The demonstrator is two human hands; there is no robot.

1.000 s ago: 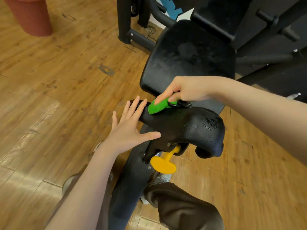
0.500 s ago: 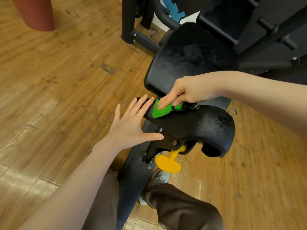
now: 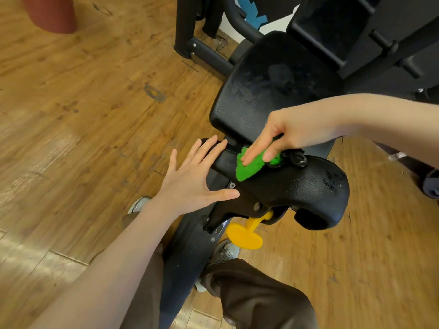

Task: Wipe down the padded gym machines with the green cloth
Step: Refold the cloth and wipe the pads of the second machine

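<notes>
A black curved pad (image 3: 297, 186) of the gym machine sits in the middle of the head view, just in front of the black seat pad (image 3: 273, 96). My right hand (image 3: 285, 131) holds the green cloth (image 3: 249, 166) down on the top left of the curved pad. Two of its fingers lie along the cloth and the others curl over the bunched end. My left hand (image 3: 197, 176) lies flat with spread fingers against the pad's left end, thumb on its side.
A yellow adjustment knob (image 3: 244, 236) hangs under the curved pad. The black machine frame (image 3: 190, 32) stands at the back and a red-brown bin (image 3: 52, 13) at the top left on the wooden floor. My legs in brown trousers (image 3: 249, 293) straddle the machine's beam.
My right hand has stretched its fingers out over the cloth and pushed it a little down the pad's top. My left hand stays on the pad's left end.
</notes>
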